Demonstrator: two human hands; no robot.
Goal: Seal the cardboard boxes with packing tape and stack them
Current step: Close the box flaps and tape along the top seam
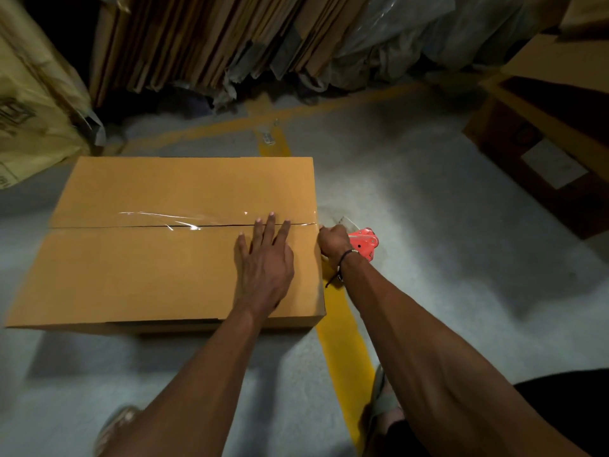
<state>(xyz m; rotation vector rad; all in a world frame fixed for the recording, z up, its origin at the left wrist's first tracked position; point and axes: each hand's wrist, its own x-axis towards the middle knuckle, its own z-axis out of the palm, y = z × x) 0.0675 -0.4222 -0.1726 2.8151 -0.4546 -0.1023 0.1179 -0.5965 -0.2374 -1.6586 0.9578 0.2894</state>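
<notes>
A brown cardboard box (148, 265) lies on the grey floor, flaps closed. Clear packing tape (184, 219) runs along its centre seam and glints in the light. My left hand (265, 258) lies flat on the box top near the right end, its fingers spread across the seam. Just past the box's right edge, my right hand (333, 240) is closed around a red tape dispenser (364, 244). A short stretch of tape leads from the dispenser to the box edge.
Flattened cardboard sheets (204, 41) and plastic wrap lean against the back. A pale printed carton (29, 103) stands at the left, darker boxes (540, 133) at the right. Yellow floor lines (342, 344) run beside the box. My feet show at the bottom.
</notes>
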